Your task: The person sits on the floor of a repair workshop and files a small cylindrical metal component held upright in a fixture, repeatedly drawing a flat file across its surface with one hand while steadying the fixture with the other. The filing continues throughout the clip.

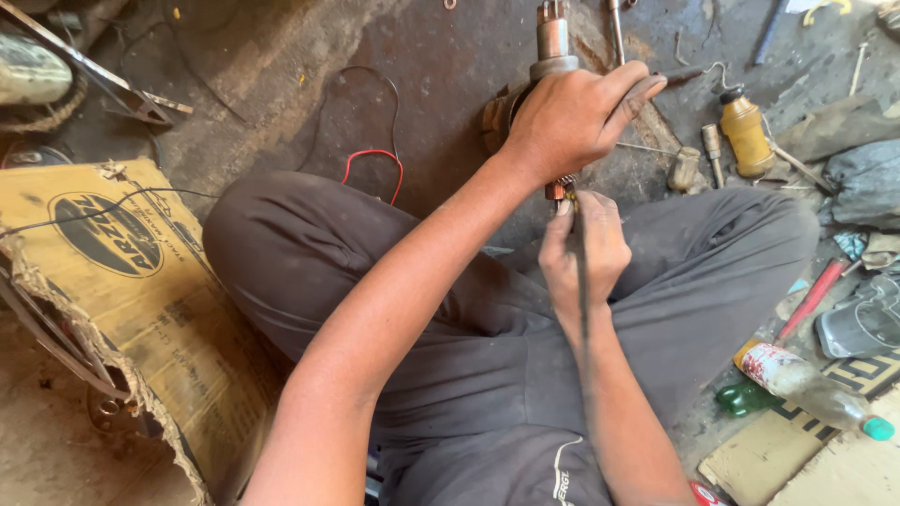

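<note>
I sit cross-legged on a dirty workshop floor in dark grey trousers. My left hand (572, 117) is wrapped around a motor armature (553, 42) whose metal shaft points away from me; most of its body is hidden under the palm. My right hand (583, 248) sits just below it, holding a thin dark rod-like tool (580, 281) whose tip meets the armature's copper-coloured near end (562, 190).
A worn cardboard box (122, 272) lies at my left. A red and black wire (375, 159) loops on the floor ahead. At the right are a yellow oil bottle (745, 131), small metal parts (684, 169), a red-handled tool (811, 298) and a clear plastic bottle (806, 379).
</note>
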{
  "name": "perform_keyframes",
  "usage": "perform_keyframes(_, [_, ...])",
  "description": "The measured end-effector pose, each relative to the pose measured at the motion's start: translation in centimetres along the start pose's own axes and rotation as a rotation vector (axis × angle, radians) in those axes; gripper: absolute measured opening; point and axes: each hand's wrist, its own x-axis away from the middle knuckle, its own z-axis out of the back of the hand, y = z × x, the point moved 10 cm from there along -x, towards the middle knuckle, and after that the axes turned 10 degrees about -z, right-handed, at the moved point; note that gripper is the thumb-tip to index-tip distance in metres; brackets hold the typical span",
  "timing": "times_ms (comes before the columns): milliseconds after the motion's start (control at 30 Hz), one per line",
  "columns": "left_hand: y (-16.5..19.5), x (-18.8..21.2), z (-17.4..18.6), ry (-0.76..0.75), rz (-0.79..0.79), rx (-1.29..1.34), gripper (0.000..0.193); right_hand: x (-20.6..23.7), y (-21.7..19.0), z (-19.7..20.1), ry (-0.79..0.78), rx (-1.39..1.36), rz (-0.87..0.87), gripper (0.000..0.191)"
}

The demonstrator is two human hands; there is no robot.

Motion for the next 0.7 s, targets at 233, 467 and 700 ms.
perform_keyframes(233, [-0.1,0.2,0.0,-0.023,0.007,-0.012,0.023,-0.1,1.8,1.6,-0.048,-0.079,-0.191,0.013])
perform_keyframes(467, [0.3,0.3,0.6,-0.008,0.003,-0.031,0.021,0.1,1.3,1.0,-0.072,-0.098,-0.134,0.011])
perform_keyframes(700, [0.4,0.3,0.4,-0.005,0.012,-0.014,0.021,-0.2,0.5,0.9,-0.088,-0.083,-0.068,0.01])
